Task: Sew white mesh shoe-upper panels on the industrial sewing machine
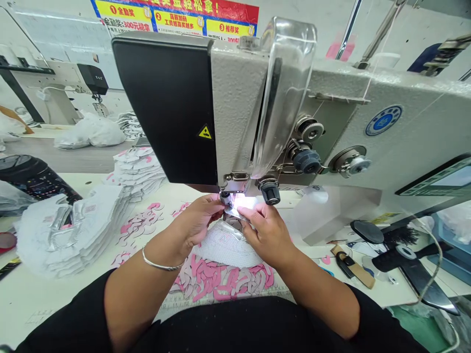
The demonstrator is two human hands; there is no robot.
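A white mesh shoe upper [224, 245] with silver trim and a pink letter lies under the head of a sewing machine [239, 93]. My left hand [202, 218] pinches the edge of the upper just left of the presser foot [225, 198]. On the other side, my right hand [263, 228] grips the upper, its index finger pressed on the lit fabric close to the needle area. The exact stitching spot is washed out by the machine's lamp. Below the upper, many small pink and pale curved pieces [228, 279] are heaped along the table edge.
Stacked white shoe uppers [73, 235] stand at left, with another stack [138, 166] behind. Loose pink pieces [143, 223] are scattered between. A black bottle [37, 176] lies far left. Scissors-like black tool [346, 264], a brush [401, 238] and a blue bin [452, 250] are at right.
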